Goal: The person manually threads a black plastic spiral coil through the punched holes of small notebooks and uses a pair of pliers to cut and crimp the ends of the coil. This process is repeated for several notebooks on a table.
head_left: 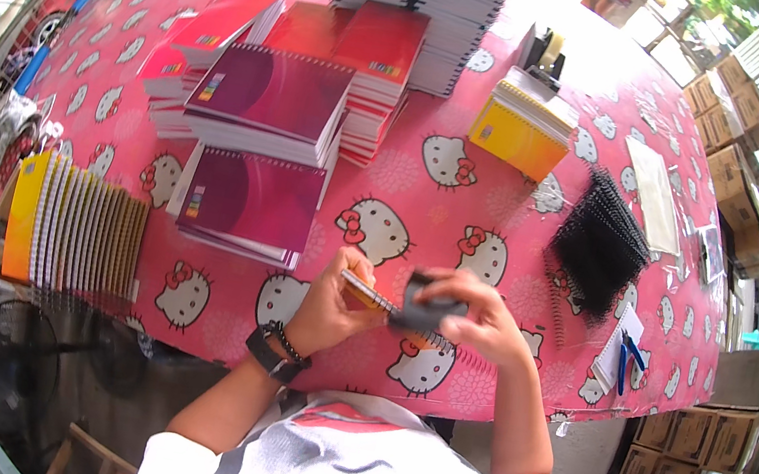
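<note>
My left hand (334,302) is closed round a small notebook (364,287), held edge-on above the table's near side. Along its edge runs a dark spiral coil (431,339), whose loose end trails to the right beneath my other hand. The fingers of my right hand (484,318) grip a black block-like object (423,306), slightly blurred, against the coiled edge. Its exact kind I cannot make out. A black watch and a beaded bracelet sit on my left wrist.
Purple notebooks (248,204) and red notebooks (383,45) form stacks ahead. Yellow spiral notebooks (77,224) stand in a row at left; another yellow pile (517,134) is at right. Black coils (602,244), blue-handled pliers (627,362) and a tape dispenser (545,58) lie on the pink tablecloth (435,211).
</note>
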`<state>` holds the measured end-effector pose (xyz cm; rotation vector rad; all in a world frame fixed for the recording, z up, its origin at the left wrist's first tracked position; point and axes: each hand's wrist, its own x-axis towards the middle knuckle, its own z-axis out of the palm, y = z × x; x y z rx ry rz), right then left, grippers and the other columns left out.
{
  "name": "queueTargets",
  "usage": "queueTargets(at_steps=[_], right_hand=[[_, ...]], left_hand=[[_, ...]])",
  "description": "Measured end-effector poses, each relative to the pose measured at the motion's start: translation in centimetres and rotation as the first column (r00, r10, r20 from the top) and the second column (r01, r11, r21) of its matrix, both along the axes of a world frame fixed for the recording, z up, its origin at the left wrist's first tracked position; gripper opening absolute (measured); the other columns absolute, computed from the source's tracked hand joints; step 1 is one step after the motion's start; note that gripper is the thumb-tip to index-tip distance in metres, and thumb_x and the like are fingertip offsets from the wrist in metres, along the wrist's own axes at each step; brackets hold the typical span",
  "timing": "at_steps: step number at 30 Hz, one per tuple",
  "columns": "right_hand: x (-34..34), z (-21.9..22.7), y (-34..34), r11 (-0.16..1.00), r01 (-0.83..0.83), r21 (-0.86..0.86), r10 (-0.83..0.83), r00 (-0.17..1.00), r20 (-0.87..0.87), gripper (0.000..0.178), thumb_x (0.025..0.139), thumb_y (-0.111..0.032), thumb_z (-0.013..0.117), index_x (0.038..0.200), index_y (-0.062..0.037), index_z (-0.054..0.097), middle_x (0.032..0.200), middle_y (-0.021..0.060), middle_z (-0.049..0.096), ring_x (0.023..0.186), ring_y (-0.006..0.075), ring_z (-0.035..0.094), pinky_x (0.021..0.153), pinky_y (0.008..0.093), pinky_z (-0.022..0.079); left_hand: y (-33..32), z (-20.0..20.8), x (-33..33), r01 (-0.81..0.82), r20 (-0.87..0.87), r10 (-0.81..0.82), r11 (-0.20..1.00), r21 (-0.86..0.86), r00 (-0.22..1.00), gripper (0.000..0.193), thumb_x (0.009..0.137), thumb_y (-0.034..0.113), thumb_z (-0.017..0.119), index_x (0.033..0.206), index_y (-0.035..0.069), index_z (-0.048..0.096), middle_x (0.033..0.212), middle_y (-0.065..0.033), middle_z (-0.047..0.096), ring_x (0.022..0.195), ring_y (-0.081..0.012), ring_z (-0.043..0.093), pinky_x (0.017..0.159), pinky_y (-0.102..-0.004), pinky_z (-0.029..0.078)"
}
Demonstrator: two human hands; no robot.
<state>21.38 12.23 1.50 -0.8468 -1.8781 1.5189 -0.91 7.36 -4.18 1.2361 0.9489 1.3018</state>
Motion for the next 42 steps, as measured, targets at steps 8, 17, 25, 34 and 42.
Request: queueTargets(at_steps=[8,17,25,34,42], right_hand=[[-0.9,0.5,0.7,0.995,0.087,0.048,-0.094,0.984,0.154,0.056,0.069,-0.049,0.072,0.101,-0.0036,0.069,0.115,0.0187,0.061,0.112,0.0291,0.052,0.099,0.04,0.035],[-0.9,-0.4,1.2,0.803,0.124,0.584,-0.417,0.816,0.4,0.055,0.068,-0.039,0.079,0.109,-0.0066,0.064,0.126,0.019,0.053,0.117,0.0368,0.045,0.096,0.0455,0.041],[-4.4,3.8,-3.0,0.855,0.174,0.489,-0.278,0.949,0.15,0.036,0.073,-0.01,0.075,0.105,-0.0038,0.06,0.095,0.0107,0.059,0.087,0.0281,0.058,0.075,0.0351,0.049],[-4.7,4.1,-3.4,0.846,0.224,0.484,-0.235,0.971,-0.039,0.027,0.079,-0.007,0.071,0.103,-0.0023,0.059,0.084,0.0098,0.059,0.073,0.0231,0.057,0.063,0.0313,0.047],[-4.7,3.9,-3.2,0.809,0.247,0.533,-0.271,0.962,-0.035,0.021,0.076,-0.012,0.076,0.088,-0.0021,0.061,0.078,0.0083,0.06,0.067,0.018,0.058,0.058,0.0284,0.047]], left_hand=[[-0.2,-0.7,-0.2,0.008,-0.025,-0.008,1.0,0.019,1.0,0.053,0.065,0.004,0.084,0.092,0.011,0.039,0.089,-0.0005,0.044,0.082,-0.0081,0.046,0.076,-0.0241,0.042],[-0.1,0.0,0.1,0.029,-0.048,-0.029,0.999,0.013,0.998,0.051,0.066,0.002,0.082,0.092,0.011,0.039,0.089,-0.0012,0.043,0.084,-0.0105,0.047,0.077,-0.0267,0.043],[-1.0,4.5,1.3,-0.029,-0.376,0.063,0.995,0.094,0.924,0.036,0.08,0.015,0.074,0.103,0.004,0.047,0.093,-0.0064,0.057,0.085,-0.0141,0.058,0.074,-0.031,0.05],[-1.7,7.1,0.1,-0.052,-0.088,0.055,0.998,0.037,0.995,0.014,0.085,-0.002,0.065,0.098,-0.001,0.059,0.096,-0.0072,0.06,0.091,-0.012,0.061,0.083,-0.0253,0.05],[-2.2,8.0,0.7,-0.085,-0.143,0.098,0.992,0.096,0.985,0.013,0.081,-0.003,0.067,0.093,0.0,0.061,0.089,-0.0095,0.066,0.084,-0.0149,0.066,0.077,-0.0277,0.054]])
